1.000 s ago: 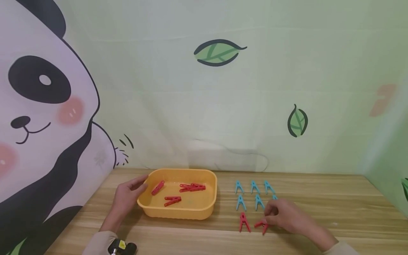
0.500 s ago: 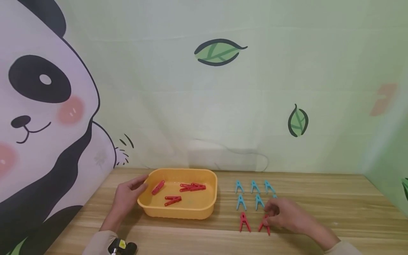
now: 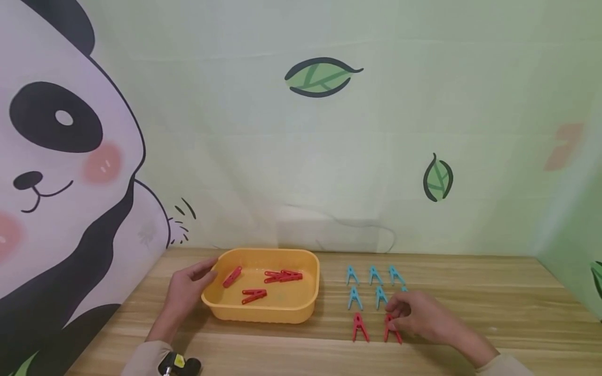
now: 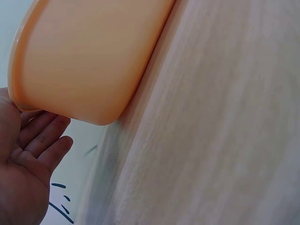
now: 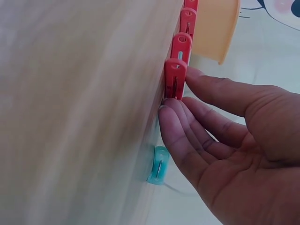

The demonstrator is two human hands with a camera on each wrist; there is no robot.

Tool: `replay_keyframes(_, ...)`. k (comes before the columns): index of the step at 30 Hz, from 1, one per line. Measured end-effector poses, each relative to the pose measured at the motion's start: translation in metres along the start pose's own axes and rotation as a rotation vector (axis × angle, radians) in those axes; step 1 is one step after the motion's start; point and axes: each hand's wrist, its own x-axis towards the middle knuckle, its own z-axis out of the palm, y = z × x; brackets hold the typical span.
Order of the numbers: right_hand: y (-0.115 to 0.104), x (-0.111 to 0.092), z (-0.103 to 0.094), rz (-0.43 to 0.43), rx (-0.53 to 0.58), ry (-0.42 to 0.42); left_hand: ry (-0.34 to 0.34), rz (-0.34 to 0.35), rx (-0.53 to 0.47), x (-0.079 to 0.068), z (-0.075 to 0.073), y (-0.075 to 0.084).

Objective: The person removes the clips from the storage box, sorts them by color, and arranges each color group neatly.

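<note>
At the yellow plastic tub (image 3: 263, 314), my left hand (image 3: 184, 290) holds the left rim, thumb over the edge and fingers along the outer wall. The left wrist view shows those fingers (image 4: 47, 133) partly hidden behind the tub. Over to the right, my right hand (image 3: 425, 317) pinches a red clothespin (image 3: 391, 330) lying on the table. Thumb and fingertips meet around this clothespin (image 5: 175, 77) in the right wrist view. To its left lies another red clothespin (image 3: 359, 328), legs toward me. Several more red clothespins (image 3: 254, 296) lie inside the tub.
Blue clothespins stand in two rows behind the red ones, three in the back row, such as this blue clothespin (image 3: 374, 275). One blue clothespin (image 3: 404, 289) is mostly hidden by my right hand. Behind the wooden table (image 3: 282, 355) hangs a printed cloth (image 3: 235, 156).
The red clothespin at my right hand has turned from a slant to legs pointing toward me, lined up beside its neighbour. My left hand and the tub have stayed in place.
</note>
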Motion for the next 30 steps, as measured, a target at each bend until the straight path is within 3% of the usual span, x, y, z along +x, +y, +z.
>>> replay_keyframes(30,0.0047,0.0003,0.0012,-0.007,0.056,-0.035,-0.002,0.005,0.009,0.0015,-0.0010,-0.0031)
